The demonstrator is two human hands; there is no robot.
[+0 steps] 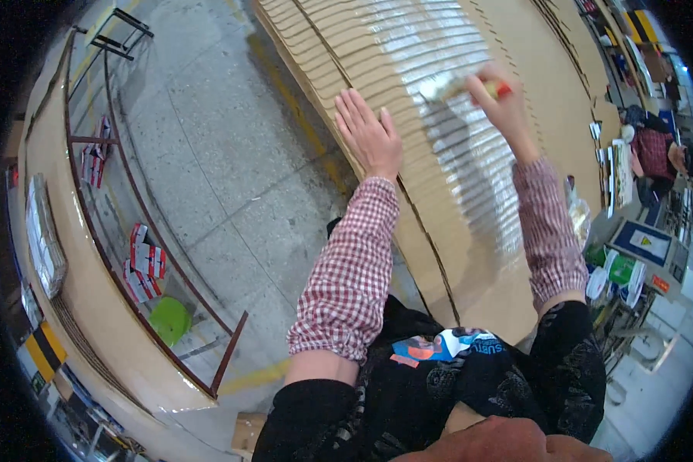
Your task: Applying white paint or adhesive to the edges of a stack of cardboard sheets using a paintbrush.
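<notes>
A fanned stack of brown cardboard sheets (470, 285) stretches away in front of me, its many edges showing as close parallel lines. Down its middle runs a shiny whitish wet-looking band (427, 48). My left hand (371, 137) lies flat on the left part of the cardboard, fingers stretched out and holding nothing. Over the shiny band, my right hand (503, 109) grips a brush (456, 90) by its handle. The pale bristles point left and seem to touch the band, though motion blurs them. Checked sleeve covers are on both forearms.
On the left stands a long bench (92, 254) with a dark red frame, a green stool (169, 320) and red-and-white cartons (144, 263) beside it. Buckets (622, 273) and a machine panel (647, 242) are at right, with another person (656, 152) farther off.
</notes>
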